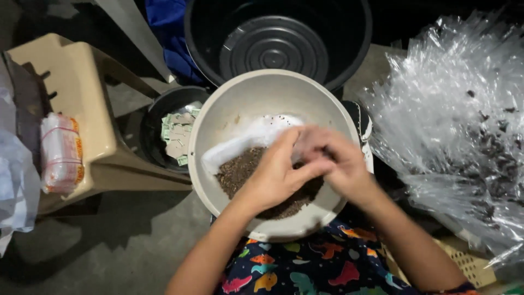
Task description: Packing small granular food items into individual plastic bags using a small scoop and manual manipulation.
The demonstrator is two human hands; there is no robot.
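- Small white packet [256, 136] lies in the beige bowl [218, 114], over the brown granules [240, 172]; its long axis runs lower-left to upper-right.
- Your left hand [275, 172] is curled, fingertips pinching the packet's right end.
- Your right hand [338, 164] meets it at the same end; blurred, so grip can't be told.
- Both hands sit right of the packet, left hand nearer.
- Around the bowl: black bucket [278, 41] behind, small black tub of paper tags [177, 136] left, clear plastic bags [464, 125] right, beige stool [82, 104] far left.
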